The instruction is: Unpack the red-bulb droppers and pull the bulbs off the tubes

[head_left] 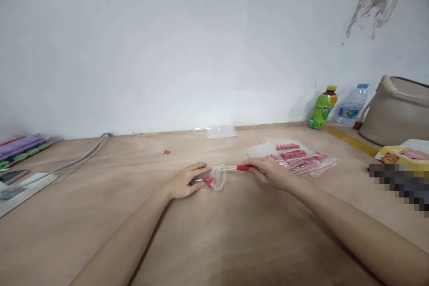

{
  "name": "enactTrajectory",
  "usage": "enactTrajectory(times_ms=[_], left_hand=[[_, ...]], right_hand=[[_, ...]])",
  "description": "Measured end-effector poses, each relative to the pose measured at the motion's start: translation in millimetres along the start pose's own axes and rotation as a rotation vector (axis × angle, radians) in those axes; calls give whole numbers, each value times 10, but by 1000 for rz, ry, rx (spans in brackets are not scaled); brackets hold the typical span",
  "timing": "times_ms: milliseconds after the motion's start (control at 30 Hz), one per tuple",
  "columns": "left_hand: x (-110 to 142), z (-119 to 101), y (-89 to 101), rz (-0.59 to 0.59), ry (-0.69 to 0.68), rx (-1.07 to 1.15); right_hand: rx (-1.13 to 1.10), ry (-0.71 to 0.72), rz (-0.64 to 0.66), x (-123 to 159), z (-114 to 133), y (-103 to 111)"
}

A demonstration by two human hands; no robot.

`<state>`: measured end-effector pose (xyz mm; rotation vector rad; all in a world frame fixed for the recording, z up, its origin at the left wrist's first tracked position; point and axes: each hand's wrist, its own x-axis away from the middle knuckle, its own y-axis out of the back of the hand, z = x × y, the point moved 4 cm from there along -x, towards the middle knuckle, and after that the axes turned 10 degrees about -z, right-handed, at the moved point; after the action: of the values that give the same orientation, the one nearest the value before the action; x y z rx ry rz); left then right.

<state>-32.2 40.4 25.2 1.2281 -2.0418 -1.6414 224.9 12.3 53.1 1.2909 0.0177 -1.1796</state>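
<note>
Head view: the right hand (270,173) pinched a red piece (242,168) just right of the clear bag (219,179), long axis running sideways towards it; the left hand (182,183), nearer, held the bag's left side

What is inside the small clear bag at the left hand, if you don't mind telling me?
Small red pieces show through the clear bag; the left hand may cover more.

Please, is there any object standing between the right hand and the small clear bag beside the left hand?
Only the red-ended item held by the right hand reaches across to the bag; nothing else visible stands between.
</note>
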Motion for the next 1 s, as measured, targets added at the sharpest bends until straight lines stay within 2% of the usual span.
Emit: enactTrajectory(times_ms=[100,167,233,300,367,433,500,567,667,867,1000], left_hand=[[79,225,146,7,19,-4],[127,356,236,-48,26,-41],[157,439,317,-219,64,-99],[185,447,356,-439,142,-157],[219,378,330,-614,239,-203],[250,253,253,-698,306,-233],[261,113,152,-673,304,-250],[255,18,55,-567,276,-281],[243,20,-2,-408,273,-289],[290,281,193,-155,151,-115],[348,428,295,-117,185,2]], right_hand=[[10,-56,-65,33,-51,153],[42,-101,-124,35,-92,174],[107,-130,-171,10,-127,103],[204,-124,-191,-47,-131,-50],[323,-87,-156,-131,-90,-251],[442,-27,-65,-226,-8,-462],[501,34,4,-314,101,-632],[504,71,35,-387,201,-761],[485,101,54,-467,286,-930],[434,90,37,-513,253,-1133],[387,40,5,-480,232,-1097]])
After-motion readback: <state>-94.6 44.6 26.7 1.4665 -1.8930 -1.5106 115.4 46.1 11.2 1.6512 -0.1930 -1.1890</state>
